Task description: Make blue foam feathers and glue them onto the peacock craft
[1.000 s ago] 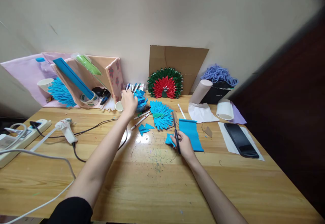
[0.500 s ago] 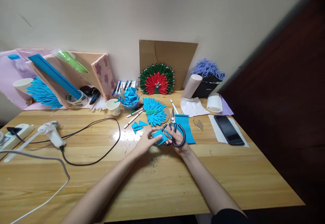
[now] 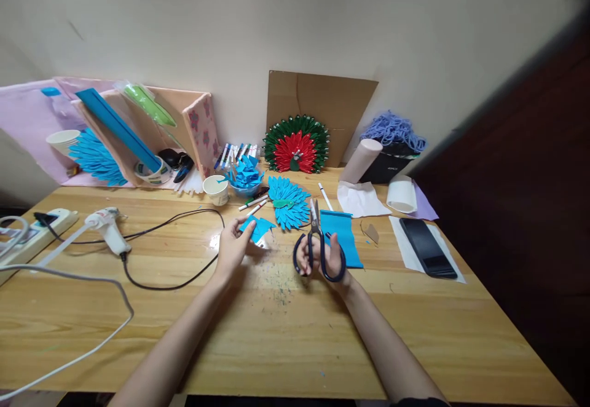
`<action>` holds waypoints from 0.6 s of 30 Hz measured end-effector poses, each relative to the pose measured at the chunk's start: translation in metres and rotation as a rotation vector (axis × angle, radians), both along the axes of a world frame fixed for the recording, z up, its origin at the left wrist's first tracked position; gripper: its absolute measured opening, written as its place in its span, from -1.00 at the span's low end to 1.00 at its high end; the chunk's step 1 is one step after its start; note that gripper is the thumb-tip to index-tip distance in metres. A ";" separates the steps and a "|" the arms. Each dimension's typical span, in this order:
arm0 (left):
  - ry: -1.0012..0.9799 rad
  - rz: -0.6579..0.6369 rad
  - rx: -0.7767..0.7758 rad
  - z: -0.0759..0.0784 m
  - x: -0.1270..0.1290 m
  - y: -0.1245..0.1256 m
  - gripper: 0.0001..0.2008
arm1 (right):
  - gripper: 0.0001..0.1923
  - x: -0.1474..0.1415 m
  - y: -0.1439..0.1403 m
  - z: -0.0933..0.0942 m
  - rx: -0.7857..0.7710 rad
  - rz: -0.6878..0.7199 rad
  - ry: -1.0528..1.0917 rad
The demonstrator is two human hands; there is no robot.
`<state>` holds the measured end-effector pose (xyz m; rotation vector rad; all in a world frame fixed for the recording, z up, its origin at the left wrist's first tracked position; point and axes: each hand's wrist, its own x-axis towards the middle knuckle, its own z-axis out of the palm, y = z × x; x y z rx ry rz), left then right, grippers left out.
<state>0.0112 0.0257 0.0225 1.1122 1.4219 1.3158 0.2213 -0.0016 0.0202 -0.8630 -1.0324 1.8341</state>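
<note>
My left hand [image 3: 234, 246] is over the left-middle of the table, its thumb and fingers closed on a piece of blue paper [image 3: 247, 225]. That piece overlaps other loose blue scraps [image 3: 263, 229] on the tabletop, so the border between them is hard to make out. In my right hand [image 3: 332, 258] is a pair of scissors [image 3: 316, 229] with black loop handles, blades pointing away from me. Just beyond and right of that hand lies a blue sheet [image 3: 343, 235] with a folded top edge. A blue petalled craft [image 3: 289, 203] with a green body sits beyond both hands.
A glue gun [image 3: 109, 229] and its black cord lie on the left, near a power strip [image 3: 41, 238]. Behind are a paper cup [image 3: 216, 190], a bowl of blue scraps [image 3: 245, 176] and a red-green peacock craft [image 3: 297, 146]. A phone [image 3: 428, 247] rests at right.
My left hand has moved left, away from my right hand, carrying the blue piece to the loose scraps. The scissors stay in my right hand. The view has shifted slightly.
</note>
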 end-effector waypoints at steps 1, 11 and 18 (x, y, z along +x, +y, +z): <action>0.031 0.032 0.040 0.001 -0.002 0.000 -0.67 | -0.17 -0.001 -0.004 -0.001 -0.006 0.110 -0.008; 0.214 0.090 0.177 0.000 0.010 -0.013 -0.76 | -0.16 -0.018 -0.029 -0.013 -0.005 0.502 -0.167; 0.187 0.064 0.198 -0.005 0.021 -0.020 -0.75 | -0.13 -0.027 -0.027 -0.025 -0.045 0.473 -0.115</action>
